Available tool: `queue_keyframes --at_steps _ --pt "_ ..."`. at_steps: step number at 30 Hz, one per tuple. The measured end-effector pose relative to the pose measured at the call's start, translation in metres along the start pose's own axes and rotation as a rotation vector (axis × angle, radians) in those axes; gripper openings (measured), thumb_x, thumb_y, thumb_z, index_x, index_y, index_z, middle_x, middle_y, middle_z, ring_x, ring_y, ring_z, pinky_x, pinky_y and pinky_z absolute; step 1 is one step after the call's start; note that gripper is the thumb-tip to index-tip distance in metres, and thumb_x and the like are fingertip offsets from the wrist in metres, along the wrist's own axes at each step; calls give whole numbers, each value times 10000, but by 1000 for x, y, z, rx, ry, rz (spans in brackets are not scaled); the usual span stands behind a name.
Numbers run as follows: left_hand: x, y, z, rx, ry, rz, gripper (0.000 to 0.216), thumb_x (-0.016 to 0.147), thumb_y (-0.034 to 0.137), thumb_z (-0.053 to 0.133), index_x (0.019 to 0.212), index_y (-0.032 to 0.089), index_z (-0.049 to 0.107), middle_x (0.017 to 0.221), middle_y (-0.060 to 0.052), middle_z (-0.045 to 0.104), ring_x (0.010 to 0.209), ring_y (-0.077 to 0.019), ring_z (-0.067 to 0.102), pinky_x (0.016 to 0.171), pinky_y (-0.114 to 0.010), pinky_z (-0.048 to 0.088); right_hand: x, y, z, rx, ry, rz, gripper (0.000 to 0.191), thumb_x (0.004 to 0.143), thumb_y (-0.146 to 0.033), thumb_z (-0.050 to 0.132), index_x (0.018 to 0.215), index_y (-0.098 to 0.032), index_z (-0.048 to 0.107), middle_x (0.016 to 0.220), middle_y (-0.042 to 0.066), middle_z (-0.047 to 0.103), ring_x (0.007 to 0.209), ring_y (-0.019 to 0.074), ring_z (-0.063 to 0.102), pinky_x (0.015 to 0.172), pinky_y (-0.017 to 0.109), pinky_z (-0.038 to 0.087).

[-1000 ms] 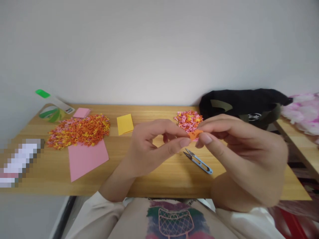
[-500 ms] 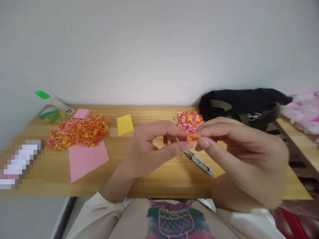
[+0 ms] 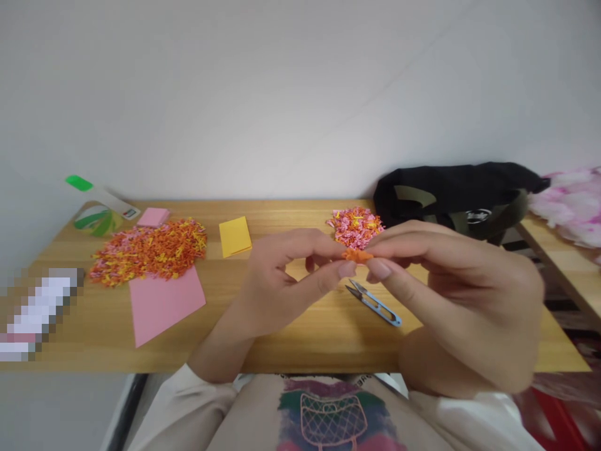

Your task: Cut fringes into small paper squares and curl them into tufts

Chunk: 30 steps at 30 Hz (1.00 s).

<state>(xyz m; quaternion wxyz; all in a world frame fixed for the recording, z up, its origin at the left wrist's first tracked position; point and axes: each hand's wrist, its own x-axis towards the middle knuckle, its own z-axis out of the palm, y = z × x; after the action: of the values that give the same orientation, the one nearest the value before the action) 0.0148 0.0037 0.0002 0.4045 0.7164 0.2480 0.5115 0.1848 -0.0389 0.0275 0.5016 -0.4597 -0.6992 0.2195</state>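
Left hand (image 3: 282,282) and right hand (image 3: 460,300) both pinch orange paper (image 3: 357,255) at fingertips; long axis left-right, equidistant, above desk (image 3: 305,341).

Bare table (image 3: 291,326) below hands; snips (image 3: 375,304), confetti pile (image 3: 355,227) near.

Around the paper bit (image 3: 357,255): snips (image 3: 375,305) at five o'clock, small scrap heap (image 3: 355,227) at twelve, bag (image 3: 451,194) at two, big heap (image 3: 148,250) at nine.
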Motion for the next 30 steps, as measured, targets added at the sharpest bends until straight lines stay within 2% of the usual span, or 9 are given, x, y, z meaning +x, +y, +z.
queue_keyframes --at_steps 10,15,30 --pt "-1 -1 2 31 22 22 99 816 110 661 735 165 678 602 26 635 550 -69 545 516 -198 444 0 0 1 -30 5 4 127 813 -120 677 823 -242 710 771 9 746 758 182 700 557 277 560" --pt "-2 -2 1 53 22 67 64 766 113 728 753 159 686 658 15 672 578 -62 571 536 -172 466 0 1 0 -52 30 -60 146 808 -119 684 836 -257 723 760 -2 740 720 167 697 519 256 549" --pt "-3 -1 2 75 40 121 96 774 109 730 700 151 686 586 20 661 522 -65 577 498 -170 453 -1 -2 0 -73 19 -142 155 801 -67 682 819 -220 684 734 8 727 712 161 697 482 242 539"
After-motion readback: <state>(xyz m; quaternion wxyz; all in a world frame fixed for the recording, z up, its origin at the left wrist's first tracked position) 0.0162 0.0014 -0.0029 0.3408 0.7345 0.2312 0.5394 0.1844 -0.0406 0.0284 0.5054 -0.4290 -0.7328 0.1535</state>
